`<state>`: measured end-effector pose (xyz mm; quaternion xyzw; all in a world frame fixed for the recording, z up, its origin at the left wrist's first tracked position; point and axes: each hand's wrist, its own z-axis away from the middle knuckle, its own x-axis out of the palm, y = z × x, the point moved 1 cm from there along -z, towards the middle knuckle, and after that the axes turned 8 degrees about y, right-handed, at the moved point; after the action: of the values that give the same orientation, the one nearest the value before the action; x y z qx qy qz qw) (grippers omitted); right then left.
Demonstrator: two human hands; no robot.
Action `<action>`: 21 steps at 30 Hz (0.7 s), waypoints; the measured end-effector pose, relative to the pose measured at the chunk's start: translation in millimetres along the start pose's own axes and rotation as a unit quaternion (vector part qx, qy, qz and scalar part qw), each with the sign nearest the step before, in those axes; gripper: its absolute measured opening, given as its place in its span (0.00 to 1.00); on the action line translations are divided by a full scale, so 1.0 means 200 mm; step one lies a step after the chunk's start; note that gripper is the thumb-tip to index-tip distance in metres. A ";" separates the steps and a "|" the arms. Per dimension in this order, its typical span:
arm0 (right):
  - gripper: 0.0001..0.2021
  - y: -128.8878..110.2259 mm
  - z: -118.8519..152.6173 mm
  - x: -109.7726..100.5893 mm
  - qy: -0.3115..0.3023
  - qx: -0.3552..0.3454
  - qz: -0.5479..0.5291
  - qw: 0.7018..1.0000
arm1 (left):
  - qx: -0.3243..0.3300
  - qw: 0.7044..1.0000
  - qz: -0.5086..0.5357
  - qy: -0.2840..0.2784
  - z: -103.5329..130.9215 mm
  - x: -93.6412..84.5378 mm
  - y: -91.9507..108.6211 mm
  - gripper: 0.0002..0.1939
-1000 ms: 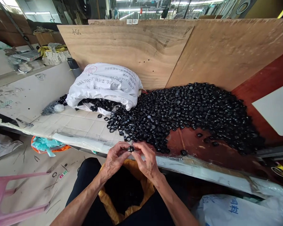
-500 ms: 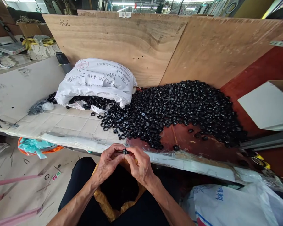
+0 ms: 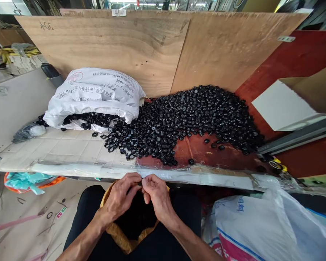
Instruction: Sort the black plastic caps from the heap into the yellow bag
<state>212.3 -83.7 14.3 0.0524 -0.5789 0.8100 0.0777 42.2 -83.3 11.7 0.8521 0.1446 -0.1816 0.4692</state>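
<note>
My left hand [image 3: 122,195] and my right hand [image 3: 158,197] meet fingertip to fingertip above an open yellow sack [image 3: 118,237] between my knees. Both are closed in a pinch around a small black plastic part [image 3: 141,183], now mostly hidden by the fingers. Dark contents fill the inside of the sack, too dim to make out singly. Beyond the hands, on the bench, lies a big heap of small black round parts [image 3: 195,112]. Loose black rings [image 3: 122,139] lie at the heap's left side.
A white woven bag [image 3: 97,90] spills black rings onto the bench. Plywood boards [image 3: 103,43] stand behind. A plastic-wrapped edge [image 3: 84,169] runs along the bench front. An open carton [image 3: 285,105] is on the right, above a large white bag [image 3: 255,224]. An orange-rimmed basket [image 3: 29,181] stands lower left.
The view has swung to the right. My hands have lowered slightly towards me, and the fingers have curled over the black part, which showed clearly before.
</note>
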 end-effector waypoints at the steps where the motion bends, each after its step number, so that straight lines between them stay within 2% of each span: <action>1: 0.16 0.01 0.00 0.00 -0.003 0.054 -0.047 0.997 | 0.063 0.997 -0.036 -0.024 0.01 0.00 0.00 0.20; 2: 0.17 0.02 0.01 0.01 -0.009 0.110 -0.089 0.990 | 0.118 0.990 -0.059 -0.050 0.02 -0.01 -0.01 0.24; 4: 0.15 0.04 0.01 0.00 -0.037 0.226 -0.142 0.963 | 0.182 0.975 -0.071 -0.103 0.03 -0.03 -0.01 0.28; 5: 0.15 0.05 0.01 -0.01 -0.056 0.272 -0.145 0.950 | 0.190 0.972 -0.061 -0.123 0.03 -0.04 -0.01 0.28; 6: 0.15 0.06 0.01 -0.01 -0.065 0.287 -0.129 0.947 | 0.175 0.974 -0.044 -0.136 0.02 -0.04 0.00 0.26; 7: 0.16 0.07 0.02 -0.02 -0.065 0.265 -0.096 0.957 | 0.138 0.980 -0.020 -0.141 0.02 -0.05 0.00 0.23; 8: 0.18 0.08 0.02 -0.03 -0.054 0.209 -0.056 0.975 | 0.083 0.987 0.010 -0.134 0.01 -0.05 0.01 0.19; 10: 0.17 0.08 0.04 -0.05 -0.019 0.040 0.027 0.999 | -0.059 0.990 0.082 -0.094 0.01 -0.04 0.03 0.11; 12: 0.12 0.07 0.05 -0.05 -0.003 -0.110 0.094 0.990 | -0.179 0.970 0.159 -0.049 0.02 -0.01 0.04 0.07; 14: 0.10 0.08 0.06 -0.05 -0.009 -0.175 0.134 0.975 | -0.221 0.954 0.201 -0.015 0.05 0.02 0.03 0.07; 16: 0.11 0.09 0.05 -0.03 -0.011 -0.148 0.127 0.981 | -0.185 0.969 0.162 -0.002 0.09 0.03 0.01 0.06; 18: 0.12 0.12 0.05 0.00 -0.020 -0.047 0.072 0.996 | -0.099 0.992 0.074 -0.008 0.12 0.01 0.00 0.10; 20: 0.15 0.13 0.06 0.00 -0.046 0.041 0.046 0.997 | -0.021 0.998 0.017 -0.058 0.13 -0.03 0.01 0.15; 21: 0.15 0.13 0.06 -0.01 -0.060 0.050 0.067 0.995 | -0.002 0.995 0.010 -0.101 0.12 -0.06 0.02 0.16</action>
<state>209.1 -103.4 -6.5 0.0660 -0.5432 0.8369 -0.0150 29.3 -106.2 8.5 0.8300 0.0885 -0.2616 0.4846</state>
